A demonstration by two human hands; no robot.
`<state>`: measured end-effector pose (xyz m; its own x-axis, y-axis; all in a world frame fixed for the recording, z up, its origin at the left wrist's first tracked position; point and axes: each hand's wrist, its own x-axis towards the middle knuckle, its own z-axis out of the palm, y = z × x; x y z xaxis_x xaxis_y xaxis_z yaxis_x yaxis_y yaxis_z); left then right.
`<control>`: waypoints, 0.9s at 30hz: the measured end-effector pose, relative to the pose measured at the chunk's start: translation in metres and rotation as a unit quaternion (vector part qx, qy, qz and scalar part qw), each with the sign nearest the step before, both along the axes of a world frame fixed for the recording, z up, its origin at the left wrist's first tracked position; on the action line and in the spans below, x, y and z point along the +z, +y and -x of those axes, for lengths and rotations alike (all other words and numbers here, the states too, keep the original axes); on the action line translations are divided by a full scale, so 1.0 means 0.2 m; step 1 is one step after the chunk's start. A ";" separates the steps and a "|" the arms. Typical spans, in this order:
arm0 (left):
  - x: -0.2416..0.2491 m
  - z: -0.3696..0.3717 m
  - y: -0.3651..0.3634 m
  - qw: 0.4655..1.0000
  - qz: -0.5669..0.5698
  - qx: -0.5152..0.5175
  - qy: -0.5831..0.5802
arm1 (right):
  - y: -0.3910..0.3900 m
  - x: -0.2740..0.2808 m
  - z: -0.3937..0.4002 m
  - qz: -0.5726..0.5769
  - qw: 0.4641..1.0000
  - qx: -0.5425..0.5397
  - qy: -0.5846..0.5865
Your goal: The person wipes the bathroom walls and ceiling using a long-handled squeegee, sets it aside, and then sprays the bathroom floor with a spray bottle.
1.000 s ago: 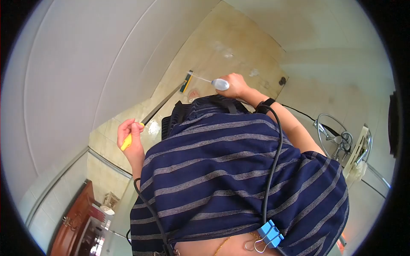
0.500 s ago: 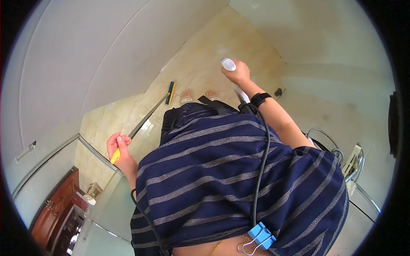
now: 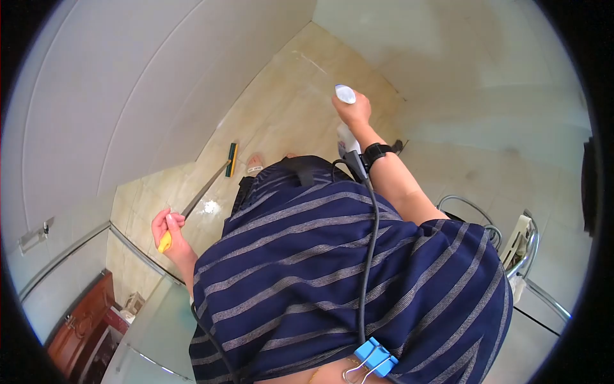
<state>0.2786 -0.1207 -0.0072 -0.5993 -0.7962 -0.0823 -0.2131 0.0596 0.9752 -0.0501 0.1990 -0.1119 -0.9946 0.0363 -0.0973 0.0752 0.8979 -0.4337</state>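
My left hand [image 3: 169, 232] is closed round the yellow grip of a long-handled brush [image 3: 204, 189]. The brush's green and yellow head [image 3: 231, 160] rests on the tiled floor, left of my sandalled foot [image 3: 254, 164]. Out in front, my right hand [image 3: 352, 109] holds a white spray bottle [image 3: 346, 94] by its neck. The bottle's pale body [image 3: 347, 141] shows below the hand, partly hidden by my wrist and a black cable.
Pale wall panels [image 3: 96, 83] rise on the left, and a glassy wall [image 3: 486, 109] on the right. A metal rail [image 3: 144, 251] crosses the lower left, near a reddish wooden cabinet [image 3: 83, 320]. Chrome fittings with a hose [image 3: 470, 203] stand at the right.
The view has shifted, and the brush head and my feet appear lower and further left. More of the bottle's body shows below my right hand. Both hands keep their holds.
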 end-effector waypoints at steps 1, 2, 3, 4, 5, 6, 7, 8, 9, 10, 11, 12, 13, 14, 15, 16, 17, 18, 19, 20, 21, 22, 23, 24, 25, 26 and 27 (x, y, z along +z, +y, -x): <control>-0.02 0.00 -0.01 1.000 -0.001 0.000 0.004 | 0.00 -0.01 0.02 0.009 1.000 -0.017 0.013; -0.03 -0.01 -0.02 1.000 0.006 0.005 0.004 | 0.00 -0.01 0.04 0.008 1.000 -0.017 0.016; -0.04 -0.01 -0.02 1.000 0.010 0.011 0.004 | 0.00 -0.01 0.06 0.024 0.999 -0.034 0.025; -0.06 -0.01 -0.02 1.000 0.006 0.024 0.001 | 0.00 -0.01 0.09 0.041 0.997 -0.051 0.033; -0.07 -0.01 -0.03 1.000 0.003 0.026 0.003 | 0.00 0.00 0.11 0.038 0.997 -0.049 0.036; -0.08 -0.02 0.02 0.999 -0.002 0.034 0.000 | 0.03 0.02 0.13 0.022 0.998 -0.054 0.032; -0.09 -0.02 0.00 0.999 -0.005 0.040 -0.003 | 0.01 0.02 0.15 0.009 0.998 -0.062 0.028; -0.10 -0.01 -0.02 0.999 -0.010 0.041 0.005 | -0.02 0.01 0.19 0.009 0.998 -0.060 0.030; -0.09 -0.03 0.04 0.999 -0.009 0.043 0.006 | 0.04 0.01 0.20 0.012 0.997 -0.066 0.026; -0.11 -0.03 0.04 0.999 0.005 0.036 0.003 | 0.04 0.01 0.22 0.013 0.997 -0.071 0.021; -0.12 -0.03 0.03 0.999 0.019 0.029 0.000 | 0.03 0.01 0.22 0.013 0.997 -0.070 0.022; -0.12 -0.03 0.03 0.999 0.019 0.031 0.001 | 0.01 0.01 0.21 0.032 0.998 -0.048 0.028; -0.17 -0.05 0.02 0.999 0.008 0.033 -0.002 | -0.02 0.00 0.19 0.040 0.999 -0.024 0.028; -0.17 -0.04 0.02 0.999 0.005 0.035 0.001 | -0.03 -0.03 0.17 0.037 0.999 -0.021 0.028; -0.17 -0.04 0.02 0.999 0.003 0.039 0.000 | -0.05 -0.06 0.14 0.043 0.999 0.015 -0.003; -0.16 -0.04 0.02 0.999 -0.010 0.045 -0.002 | -0.07 -0.09 0.12 0.050 0.997 0.053 -0.035; -0.14 -0.04 0.02 0.998 -0.021 0.053 -0.004 | -0.10 -0.09 0.08 0.050 0.996 0.061 -0.039; -0.12 -0.04 0.02 0.998 -0.026 0.058 -0.012 | -0.14 -0.08 0.03 0.022 0.990 0.122 -0.067; -0.12 -0.05 0.02 0.997 -0.025 0.070 -0.018 | -0.19 -0.09 -0.02 -0.004 0.978 0.184 -0.097; -0.11 -0.06 0.00 0.998 -0.023 0.057 -0.018 | -0.22 -0.10 -0.06 -0.001 0.969 0.208 -0.132; -0.11 -0.07 0.00 0.999 -0.023 0.045 -0.017 | -0.25 -0.11 -0.10 0.000 0.966 0.219 -0.138; -0.12 -0.07 -0.01 0.998 -0.030 0.053 -0.016 | -0.29 -0.11 -0.13 0.007 0.953 0.257 -0.158; -0.12 -0.08 -0.01 0.997 -0.028 0.062 -0.023 | -0.32 -0.11 -0.17 0.016 0.939 0.291 -0.180; -0.14 -0.09 -0.02 0.996 -0.040 0.073 -0.015 | -0.37 -0.12 -0.18 0.016 0.935 0.303 -0.184; -0.14 -0.12 -0.03 0.995 -0.053 0.078 -0.011 | -0.40 -0.14 -0.22 0.009 0.923 0.335 -0.187; -0.16 -0.14 -0.05 0.996 -0.053 0.073 -0.017 | -0.44 -0.16 -0.24 -0.001 0.910 0.368 -0.189; -0.17 -0.16 -0.06 0.995 -0.054 0.080 -0.024 | -0.48 -0.19 -0.25 -0.001 0.906 0.375 -0.196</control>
